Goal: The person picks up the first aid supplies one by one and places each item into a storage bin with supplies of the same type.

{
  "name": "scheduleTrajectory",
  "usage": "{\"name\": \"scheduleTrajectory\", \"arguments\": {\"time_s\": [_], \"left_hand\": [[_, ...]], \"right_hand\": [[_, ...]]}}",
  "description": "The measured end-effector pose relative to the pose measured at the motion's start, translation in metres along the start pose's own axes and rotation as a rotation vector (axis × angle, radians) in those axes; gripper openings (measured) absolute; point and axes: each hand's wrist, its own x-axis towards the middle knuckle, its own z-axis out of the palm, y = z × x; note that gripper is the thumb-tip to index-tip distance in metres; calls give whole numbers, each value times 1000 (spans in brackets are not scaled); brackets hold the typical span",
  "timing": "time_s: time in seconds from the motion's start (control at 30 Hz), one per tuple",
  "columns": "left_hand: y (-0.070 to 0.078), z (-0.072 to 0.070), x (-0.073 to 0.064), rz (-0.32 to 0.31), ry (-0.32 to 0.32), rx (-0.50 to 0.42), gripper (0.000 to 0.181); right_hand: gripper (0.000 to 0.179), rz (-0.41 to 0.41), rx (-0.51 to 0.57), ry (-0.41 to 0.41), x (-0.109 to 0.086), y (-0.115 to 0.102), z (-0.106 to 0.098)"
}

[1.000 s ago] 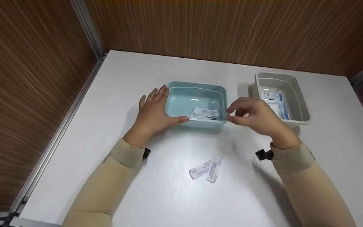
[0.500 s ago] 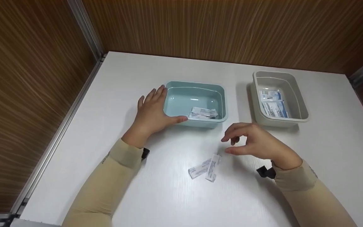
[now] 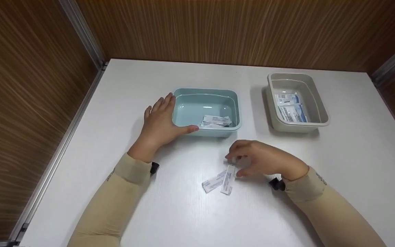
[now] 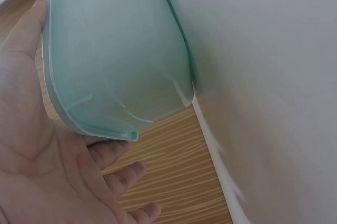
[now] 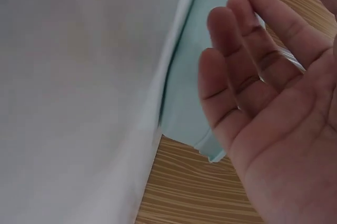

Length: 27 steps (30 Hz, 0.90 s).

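Note:
My left hand (image 3: 159, 121) rests with spread, straight fingers along the left side of a light teal plastic box (image 3: 206, 91), its thumb on the near rim. The left wrist view shows the palm beside the box's outer wall (image 4: 116, 50). My right hand (image 3: 261, 159) hovers at two narrow white printed packets, fingers loosely bent and thumb apart. One packet (image 3: 227, 185) overlaps the other packet (image 3: 213, 183) on the table. No held item shows in the right wrist view, where the palm (image 5: 284, 129) faces the camera. Similar packets (image 3: 216, 120) lie inside the teal box.
A beige plastic box (image 3: 317, 106) stands at the back right, holding blue-and-white sachets (image 3: 291, 108). The white table (image 3: 170, 212) is bordered by a wood-grain panel (image 3: 218, 31) at the back and another on the left.
My right hand has come away from the teal box's right corner, down and left to the loose packets. My left hand keeps its place on the box. The head view has shifted slightly.

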Motion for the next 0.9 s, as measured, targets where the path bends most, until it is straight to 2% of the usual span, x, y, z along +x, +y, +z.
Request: {"name": "scheduleTrajectory", "arguments": {"time_s": [0.13, 0.23, 0.4, 0.63, 0.9], "left_hand": [[1, -1, 1, 3, 4, 0, 144], [2, -2, 2, 4, -1, 2, 145], [3, -1, 4, 6, 1, -1, 145], [4, -1, 4, -1, 5, -9, 145], [1, 1, 1, 1, 15, -17, 146]], "right_hand": [[70, 10, -85, -64, 1, -1, 4], [72, -26, -126, -64, 0, 1, 6], [58, -76, -133, -48, 0, 4, 8], [36, -57, -85, -32, 0, 4, 9], [34, -49, -111, -49, 2, 3, 8]]}}
